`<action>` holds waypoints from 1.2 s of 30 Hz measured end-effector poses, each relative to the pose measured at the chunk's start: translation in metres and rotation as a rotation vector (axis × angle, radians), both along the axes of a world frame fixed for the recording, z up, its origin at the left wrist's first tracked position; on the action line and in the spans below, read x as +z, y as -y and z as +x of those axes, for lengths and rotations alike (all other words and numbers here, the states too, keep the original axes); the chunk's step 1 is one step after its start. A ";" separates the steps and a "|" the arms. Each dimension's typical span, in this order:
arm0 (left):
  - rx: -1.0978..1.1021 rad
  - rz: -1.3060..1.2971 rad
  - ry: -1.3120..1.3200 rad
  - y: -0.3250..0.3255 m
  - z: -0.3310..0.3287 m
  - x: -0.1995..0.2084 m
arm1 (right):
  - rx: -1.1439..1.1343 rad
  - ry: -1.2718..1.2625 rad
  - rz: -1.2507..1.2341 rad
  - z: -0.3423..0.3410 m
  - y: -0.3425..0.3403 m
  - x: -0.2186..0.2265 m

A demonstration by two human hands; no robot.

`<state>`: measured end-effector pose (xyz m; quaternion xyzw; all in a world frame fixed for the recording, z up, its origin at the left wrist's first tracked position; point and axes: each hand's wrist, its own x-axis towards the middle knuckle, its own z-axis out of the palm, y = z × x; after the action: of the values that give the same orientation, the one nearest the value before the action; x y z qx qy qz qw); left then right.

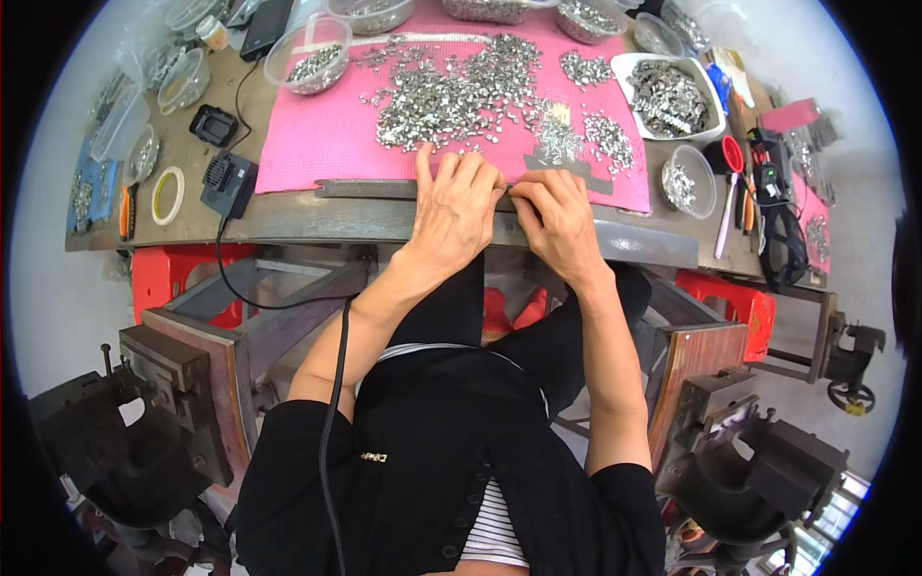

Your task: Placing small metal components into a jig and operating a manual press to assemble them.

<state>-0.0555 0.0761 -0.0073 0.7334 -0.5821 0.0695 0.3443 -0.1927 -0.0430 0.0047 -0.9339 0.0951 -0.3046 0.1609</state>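
At the near edge of the pink mat (296, 144), my left hand (453, 204) rests over a long grey metal bar (365, 189). Its fingers curl toward the thumb, the index finger reaching forward toward a spread heap of small shiny metal pieces (432, 106). Close beside it, my right hand (559, 219) bends its fingers over the same bar, thumb and index finger pinched together. Whatever lies between the fingertips of either hand is too small or hidden to make out. Smaller piles of metal pins (559, 142) and short pieces (607, 140) lie beyond my right hand.
A clear round tub (309, 60) stands at the mat's far left. Right of the mat are a white tray (626, 81) and a small clear tub (693, 182). A black cable (336, 384) hangs across my left arm from a black device (229, 184). Vises (168, 384) flank me.
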 end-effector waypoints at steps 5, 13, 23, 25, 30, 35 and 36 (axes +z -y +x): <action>0.011 0.004 0.005 0.001 -0.002 -0.001 | -0.001 0.017 0.020 0.002 0.002 -0.002; -0.006 0.042 0.028 0.003 0.002 0.004 | -0.015 0.058 0.163 0.002 0.004 -0.003; 0.076 -0.131 -0.090 -0.010 0.023 0.007 | -0.062 0.059 0.143 0.012 0.005 -0.002; 0.160 -0.121 -0.088 -0.014 0.042 0.006 | -0.080 0.041 0.153 0.024 0.009 0.003; 0.134 -0.021 -0.091 -0.011 0.064 0.011 | -0.051 0.032 0.121 0.066 0.024 -0.010; 0.097 0.035 -0.033 -0.006 0.072 0.014 | -0.085 -0.068 0.018 0.077 0.021 -0.010; 0.088 0.036 -0.020 -0.005 0.073 0.014 | -0.084 -0.085 0.028 0.077 0.021 -0.010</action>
<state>0.0178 0.0814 0.0069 0.7650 -0.5469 0.0668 0.3334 -0.1154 -0.0637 -0.0052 -0.9389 0.1453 -0.2697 0.1570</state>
